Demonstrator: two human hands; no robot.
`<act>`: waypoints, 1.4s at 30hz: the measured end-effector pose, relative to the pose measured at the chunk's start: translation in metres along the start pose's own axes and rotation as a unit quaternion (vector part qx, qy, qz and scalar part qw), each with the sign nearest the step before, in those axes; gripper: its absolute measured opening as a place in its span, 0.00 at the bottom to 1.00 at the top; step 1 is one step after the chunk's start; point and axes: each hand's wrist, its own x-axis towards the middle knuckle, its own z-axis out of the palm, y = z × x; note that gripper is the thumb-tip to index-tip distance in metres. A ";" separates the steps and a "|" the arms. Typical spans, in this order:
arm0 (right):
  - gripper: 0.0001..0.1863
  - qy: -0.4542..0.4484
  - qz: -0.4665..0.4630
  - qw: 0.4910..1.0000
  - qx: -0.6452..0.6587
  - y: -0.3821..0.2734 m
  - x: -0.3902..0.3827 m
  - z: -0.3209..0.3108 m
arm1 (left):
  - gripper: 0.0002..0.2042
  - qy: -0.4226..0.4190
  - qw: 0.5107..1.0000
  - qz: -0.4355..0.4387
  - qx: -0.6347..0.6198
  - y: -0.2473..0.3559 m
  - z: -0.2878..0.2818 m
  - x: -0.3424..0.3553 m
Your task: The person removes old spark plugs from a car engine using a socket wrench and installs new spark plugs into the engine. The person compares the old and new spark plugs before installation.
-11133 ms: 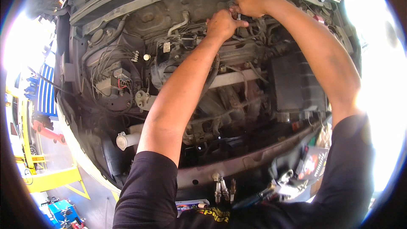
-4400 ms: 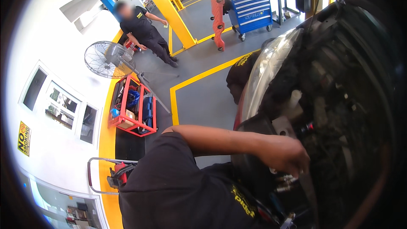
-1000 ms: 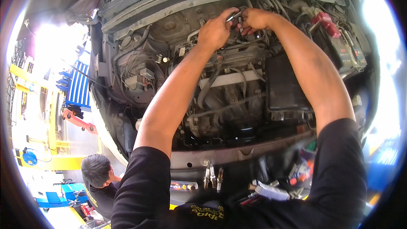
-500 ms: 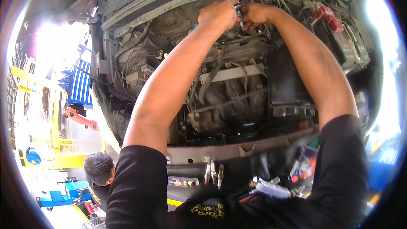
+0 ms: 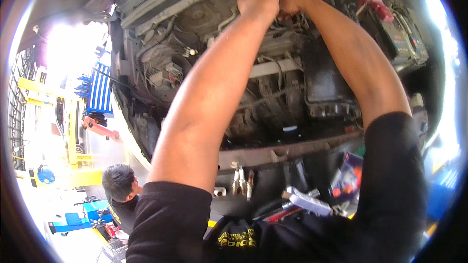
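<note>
Engine (image 5: 273,100), near side: three spark plugs (image 5: 242,181) lie side by side on the dark trim (image 5: 274,178), left of a white carton (image 5: 312,203) and a packet (image 5: 347,178).
Near risk: the left sleeve (image 5: 170,209), if it swung right, might roll a plug off, since they look loosely laid.
Engine, middle: sits in the bay beyond the front panel (image 5: 287,152); the left forearm crosses over it, and a black air box (image 5: 326,85) stands to its right.
Engine, far side: left hand (image 5: 258,2) and right hand (image 5: 291,5) come together over it; whether they touch is unclear.
Hands: left bunched nearly to a fist, right with fingers bent downward; what either has hold of cannot be told.
Far risk: cramped, screened space could mean a slip, scraped knuckles or something dropped into a gap.
Far right: battery (image 5: 402,46) under a red cover (image 5: 375,7).
</note>
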 end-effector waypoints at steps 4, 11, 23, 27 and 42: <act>0.16 0.038 -0.007 0.996 0.083 0.011 -0.011 -0.002 | 0.15 -0.124 0.989 -0.021 0.077 0.044 -0.044 0.008; 0.19 0.039 -0.012 0.999 0.032 -0.008 -0.020 -0.002 | 0.18 0.020 0.992 -0.119 -0.019 0.047 -0.009 0.023; 0.18 0.046 -0.004 0.998 0.037 -0.008 -0.028 -0.003 | 0.16 -0.127 0.968 -0.034 0.215 0.058 -0.011 0.048; 0.18 0.044 0.004 0.998 0.041 -0.008 -0.027 -0.006 | 0.17 -0.119 0.976 -0.045 0.179 0.055 -0.014 0.040; 0.20 0.006 0.012 0.998 0.063 -0.005 -0.023 -0.010 | 0.21 -0.059 0.980 0.181 -0.066 -0.040 -0.008 0.016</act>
